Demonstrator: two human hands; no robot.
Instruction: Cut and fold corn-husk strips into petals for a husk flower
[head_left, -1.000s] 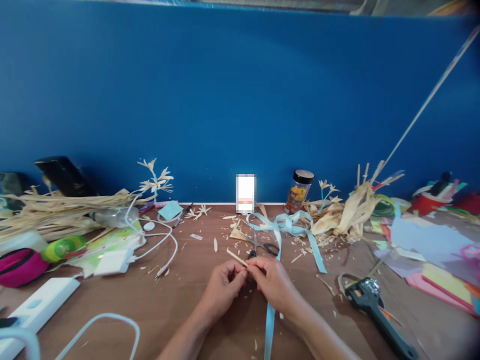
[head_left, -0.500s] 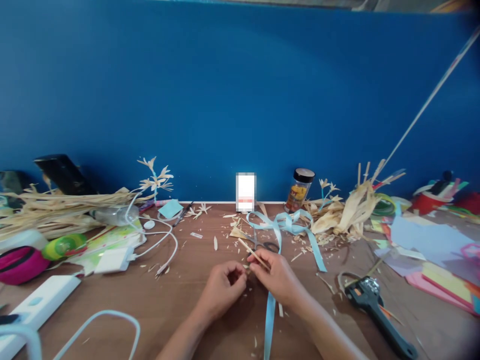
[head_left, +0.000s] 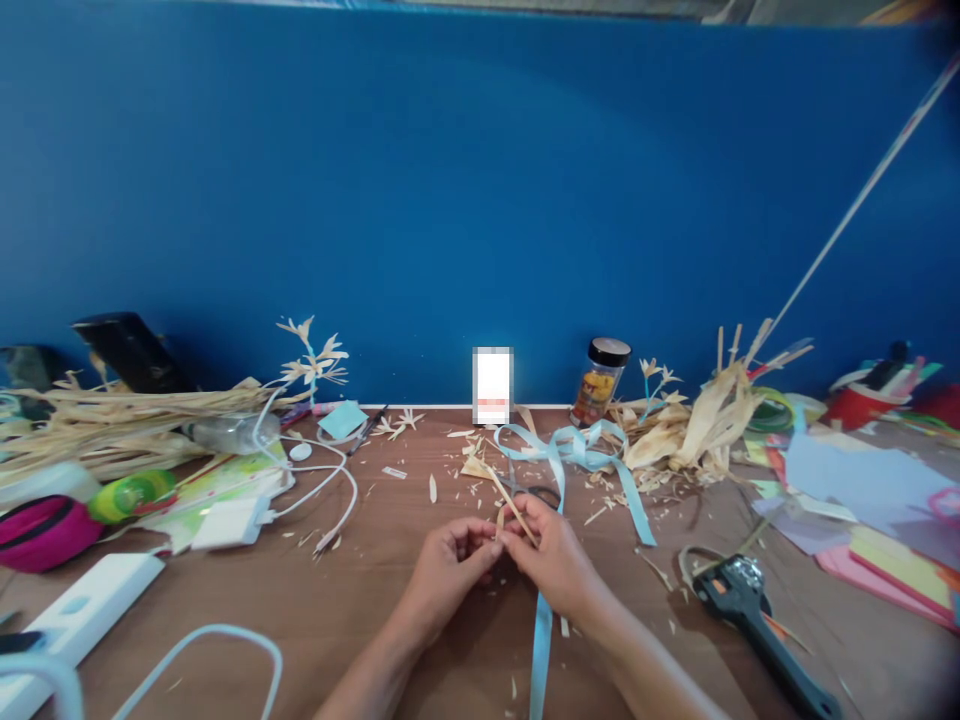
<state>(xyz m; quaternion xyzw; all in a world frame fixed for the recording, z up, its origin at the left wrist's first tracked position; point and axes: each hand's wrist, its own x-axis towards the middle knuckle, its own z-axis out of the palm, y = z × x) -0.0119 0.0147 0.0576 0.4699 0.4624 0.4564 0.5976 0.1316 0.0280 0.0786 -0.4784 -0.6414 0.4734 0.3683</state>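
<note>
You have thin, straight, pale wooden stick (head_left: pixel 504 491) in right hand (head_left: pixel 551 545), between fingers; slanted, upper end pointing away from you and leftward, clear of fingers, lower end against your hand. Small pale petal-like sliver (head_left: pixel 500 518), narrow, roughly upright, tip showing where your fingertips meet left hand's (head_left: pixel 459 560); base hidden, so gripping hand unclear.

Plain blue partition (head_left: pixel 420 200), darker toward the right, behind a brown wood-grain tabletop (head_left: pixel 345 590)
</note>
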